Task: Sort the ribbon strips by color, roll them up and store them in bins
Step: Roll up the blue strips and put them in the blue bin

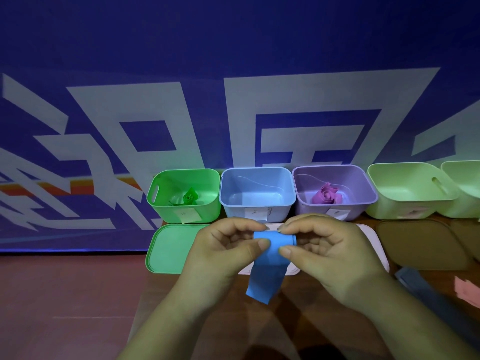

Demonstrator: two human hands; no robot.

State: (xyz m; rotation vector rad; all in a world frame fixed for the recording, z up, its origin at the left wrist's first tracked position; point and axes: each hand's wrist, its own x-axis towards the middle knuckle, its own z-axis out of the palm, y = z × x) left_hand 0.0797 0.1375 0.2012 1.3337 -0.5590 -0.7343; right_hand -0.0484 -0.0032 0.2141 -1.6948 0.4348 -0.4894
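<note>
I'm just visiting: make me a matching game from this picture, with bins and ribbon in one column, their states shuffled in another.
Things: 1 green bin; 2 blue bin; 3 purple bin; 4 blue ribbon.
States: A pinched by left hand and right hand; B holds magenta roll; C no ribbon inside; D holds green roll.
Pairs: 1-D, 2-C, 3-B, 4-A.

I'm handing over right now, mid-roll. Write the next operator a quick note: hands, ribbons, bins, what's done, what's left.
Hands: left hand and right hand both pinch the blue ribbon, which is partly rolled with its tail hanging loose.
Done: green roll in the green bin, purple roll in the purple bin.
Left: finish rolling and drop it in the blue bin, which shows no roll. Then likely the grey strip and pink strip lying at far right.
</note>
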